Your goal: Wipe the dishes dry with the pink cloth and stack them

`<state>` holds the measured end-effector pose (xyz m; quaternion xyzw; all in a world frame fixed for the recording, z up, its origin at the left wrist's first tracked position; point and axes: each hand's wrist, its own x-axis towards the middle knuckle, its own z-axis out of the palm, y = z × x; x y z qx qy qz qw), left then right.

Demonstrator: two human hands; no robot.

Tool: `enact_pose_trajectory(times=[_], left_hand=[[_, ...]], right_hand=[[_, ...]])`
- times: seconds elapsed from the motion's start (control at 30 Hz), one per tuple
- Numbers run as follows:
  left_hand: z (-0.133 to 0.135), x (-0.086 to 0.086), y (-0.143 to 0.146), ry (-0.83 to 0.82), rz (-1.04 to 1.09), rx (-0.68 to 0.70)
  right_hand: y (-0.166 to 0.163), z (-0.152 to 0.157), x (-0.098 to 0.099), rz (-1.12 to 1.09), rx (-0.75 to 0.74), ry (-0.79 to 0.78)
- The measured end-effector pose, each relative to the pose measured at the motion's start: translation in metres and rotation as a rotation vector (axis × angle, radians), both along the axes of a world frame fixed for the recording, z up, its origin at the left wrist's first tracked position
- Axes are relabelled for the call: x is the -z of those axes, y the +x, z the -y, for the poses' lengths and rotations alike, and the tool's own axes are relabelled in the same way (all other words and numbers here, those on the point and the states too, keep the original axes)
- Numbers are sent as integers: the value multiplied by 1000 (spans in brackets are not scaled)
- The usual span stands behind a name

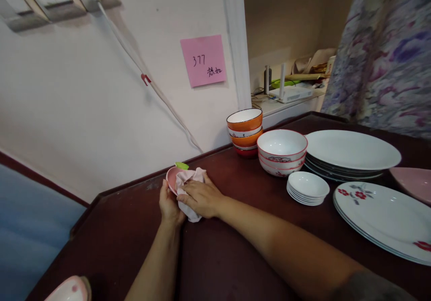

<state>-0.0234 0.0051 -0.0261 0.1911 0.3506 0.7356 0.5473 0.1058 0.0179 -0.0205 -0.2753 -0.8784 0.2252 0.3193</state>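
Note:
A small pink dish (171,178) with a green leaf-shaped tab (182,165) is tilted above the dark table. My left hand (171,209) grips it from the left and below, fingers curled round its side. A pale pink cloth (190,213) covers much of the dish's inside. Over this cloth lies my right hand (204,198), bent fingers pressing it into the dish. The dish's lower right part is hidden by the cloth and fingers.
To the right on the dark table (218,256) stand stacked orange bowls (244,124), red-rimmed bowls (282,157), small white dishes (309,185), large white plates (353,150) and flowered oval plates (387,215). A pink-white dish (69,290) sits at the lower left. The wall (117,135) borders the back edge.

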Motion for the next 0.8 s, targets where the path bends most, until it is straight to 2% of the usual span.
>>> enact_pose_trajectory(times=[0.23,0.4,0.5,0.67,0.73,0.8], left_hand=[[1,-5,5,-34,-13,143],[2,-8,2,-74,-31,55],[3,-7,3,-88,-28,58],[0,-1,7,6,-42,-23],[-1,1,6,25,-41,-29],[-3,3,5,25,-44,-47]], right_hand=[[-3,-2,9,39,46,188],[-5,3,-1,17,-69,252],[-3,2,-2,-62,-105,233],[-5,-7,9,-217,63,198],[-7,-12,14,-327,122,118],[-10,-20,19,-469,187,-41]])
